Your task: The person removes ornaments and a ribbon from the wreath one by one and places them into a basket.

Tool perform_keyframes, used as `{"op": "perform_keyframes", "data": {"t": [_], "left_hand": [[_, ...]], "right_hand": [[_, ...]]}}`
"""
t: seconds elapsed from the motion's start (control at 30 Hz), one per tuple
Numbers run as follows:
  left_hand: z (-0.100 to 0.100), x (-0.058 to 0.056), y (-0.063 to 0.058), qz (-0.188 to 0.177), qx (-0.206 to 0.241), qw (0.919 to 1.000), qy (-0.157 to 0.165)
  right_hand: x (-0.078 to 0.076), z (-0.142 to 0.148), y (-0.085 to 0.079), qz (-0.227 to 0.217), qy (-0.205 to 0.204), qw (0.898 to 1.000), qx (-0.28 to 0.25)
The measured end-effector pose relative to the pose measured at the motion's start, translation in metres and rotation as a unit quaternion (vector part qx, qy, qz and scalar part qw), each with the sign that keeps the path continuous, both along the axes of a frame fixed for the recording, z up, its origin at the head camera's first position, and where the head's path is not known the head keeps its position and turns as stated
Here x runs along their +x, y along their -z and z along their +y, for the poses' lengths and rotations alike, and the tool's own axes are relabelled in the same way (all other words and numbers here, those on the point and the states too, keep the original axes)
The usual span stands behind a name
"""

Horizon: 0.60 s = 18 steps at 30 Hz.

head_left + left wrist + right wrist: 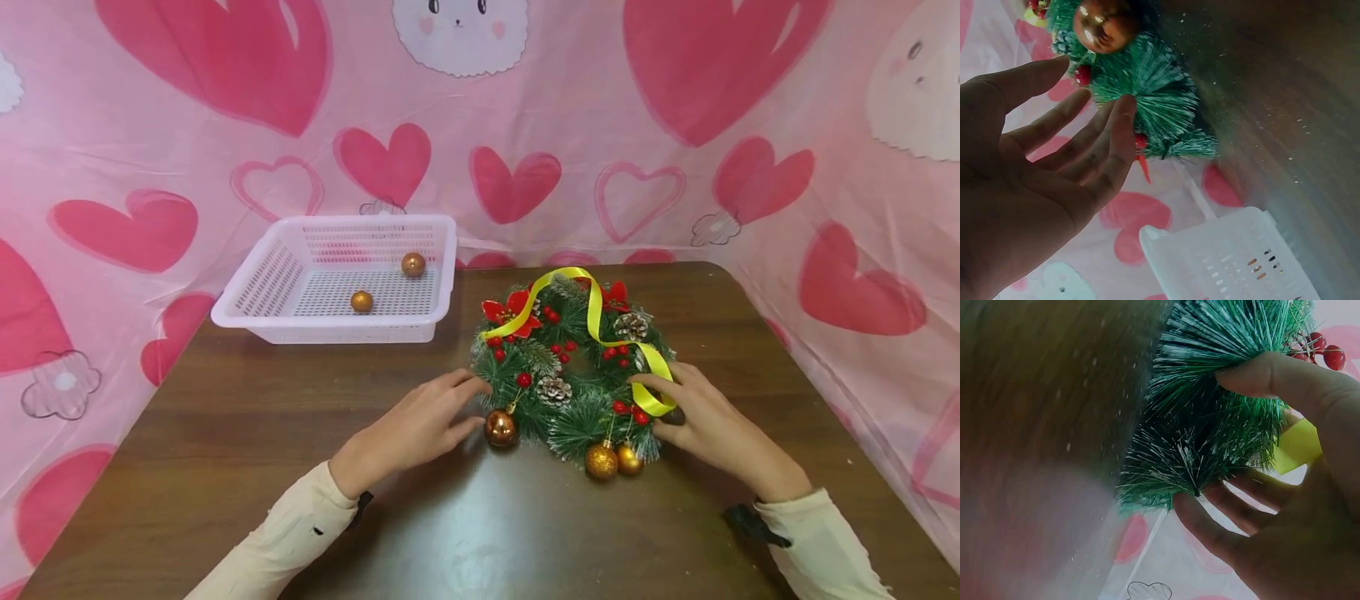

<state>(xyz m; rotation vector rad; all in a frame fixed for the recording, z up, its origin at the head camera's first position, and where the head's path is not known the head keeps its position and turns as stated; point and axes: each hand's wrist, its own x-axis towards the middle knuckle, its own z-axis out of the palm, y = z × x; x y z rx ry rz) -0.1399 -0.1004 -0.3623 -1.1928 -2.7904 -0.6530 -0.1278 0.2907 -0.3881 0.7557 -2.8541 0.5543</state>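
A green Christmas wreath lies on the table, trimmed with red poinsettias, berries and pinecones. Along its top and right side runs a loose yellow ribbon. A shiny copper bauble hangs at the front left, a glittery gold bauble and a smaller gold bauble at the front right. My left hand is beside the left edge, its fingers spread and loosely bent, fingertips right at the needles. My right hand is at the right edge, thumb and fingertips among the needles, fingers mostly straight.
A white plastic basket stands at the back left of the brown table. Inside it are a shiny gold bauble and a glittery gold bauble. Behind hangs a pink heart-patterned cloth.
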Motion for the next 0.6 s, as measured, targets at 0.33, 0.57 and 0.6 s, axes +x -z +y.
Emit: {"op": "perform_keyframes", "data": {"t": [0.33,0.57,0.6], "left_hand": [[0.004,-0.011,-0.004,0.018,0.001,0.9998,-0.012],[0.005,-0.024,-0.001,0.019,-0.010,0.9994,-0.028],[0.006,-0.026,-0.002,0.013,-0.015,0.9993,-0.032]], "right_hand": [[0.006,-0.012,-0.003,0.029,0.042,0.997,0.055],[0.012,-0.022,-0.001,0.050,0.052,0.996,0.052],[0.013,-0.024,-0.001,0.052,0.054,0.996,0.051]]}}
